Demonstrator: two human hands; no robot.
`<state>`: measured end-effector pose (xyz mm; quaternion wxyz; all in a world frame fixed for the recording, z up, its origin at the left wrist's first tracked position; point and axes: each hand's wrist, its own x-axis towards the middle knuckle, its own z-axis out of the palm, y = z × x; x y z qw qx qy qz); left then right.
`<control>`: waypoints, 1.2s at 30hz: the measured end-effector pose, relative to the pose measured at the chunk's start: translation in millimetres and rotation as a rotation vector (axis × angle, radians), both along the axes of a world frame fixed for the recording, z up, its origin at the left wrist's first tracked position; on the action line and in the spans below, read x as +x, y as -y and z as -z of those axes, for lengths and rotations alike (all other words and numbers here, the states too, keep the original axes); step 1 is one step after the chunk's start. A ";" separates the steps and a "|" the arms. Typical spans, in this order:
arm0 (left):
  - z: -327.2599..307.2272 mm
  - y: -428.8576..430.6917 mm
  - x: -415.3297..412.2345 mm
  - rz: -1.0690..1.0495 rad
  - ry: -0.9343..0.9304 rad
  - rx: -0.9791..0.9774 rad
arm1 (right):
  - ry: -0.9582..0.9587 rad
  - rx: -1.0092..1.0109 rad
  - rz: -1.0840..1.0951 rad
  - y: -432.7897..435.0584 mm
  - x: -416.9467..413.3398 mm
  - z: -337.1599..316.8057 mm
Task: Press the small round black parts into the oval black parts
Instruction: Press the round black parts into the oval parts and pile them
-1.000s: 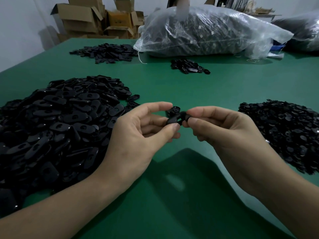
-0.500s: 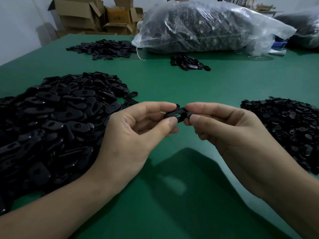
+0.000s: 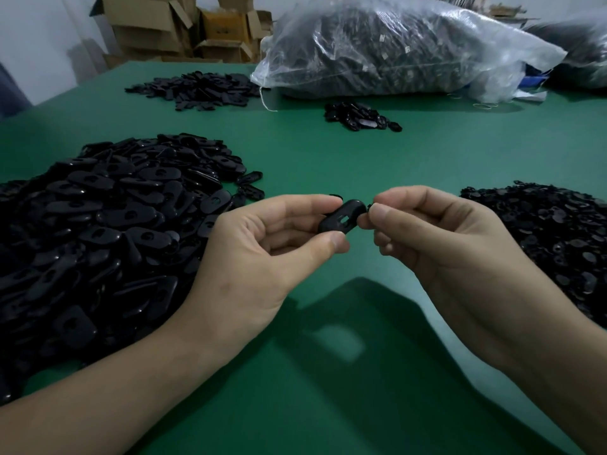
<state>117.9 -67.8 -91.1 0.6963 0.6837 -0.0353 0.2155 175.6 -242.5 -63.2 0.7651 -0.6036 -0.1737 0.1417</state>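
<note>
glossy black oval plastic part [image 3: 341, 220] mid-air over green table [image 3: 328, 159], long axis low-L to up-R, slot twd me | L hand [image 3: 262, 254] pinches it, thumb+index | R hand [image 3: 437, 238] curled, pinching small black round part [image 3: 370, 207] at its R end, mostly hidden

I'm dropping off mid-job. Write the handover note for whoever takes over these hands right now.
Left hand: pinches an oval part between thumb and forefinger above the table; its slot looks empty.
Right hand: fingertips pinch a round part, barely visible, at the oval part's right end.
Stock: oval pile on the left, round pile on the right.
Done: both parts are in hand, close together.
Left: press the round part into the slot. I cannot tell whether the small pile farther back holds finished pieces.
</note>
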 end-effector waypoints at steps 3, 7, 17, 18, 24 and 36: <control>-0.3 -0.3 -0.5 0.001 -0.002 -0.004 | -0.006 0.000 0.010 1.8 1.4 -0.3; -0.7 -0.3 0.0 -0.007 0.001 -0.022 | -0.028 0.014 0.022 1.5 2.1 -0.6; 1.0 -2.6 1.6 -0.012 0.014 -0.088 | -0.138 0.087 -0.066 0.1 2.1 0.1; 1.3 -3.0 2.0 -0.012 0.014 -0.093 | -0.139 0.085 -0.080 -0.1 2.0 0.5; 2.2 -3.7 2.2 0.006 0.020 -0.063 | -0.095 0.026 -0.116 1.1 0.8 3.1; 1.3 -0.3 -0.2 -0.023 0.024 0.031 | 0.046 -0.118 0.015 -4.3 -3.5 9.3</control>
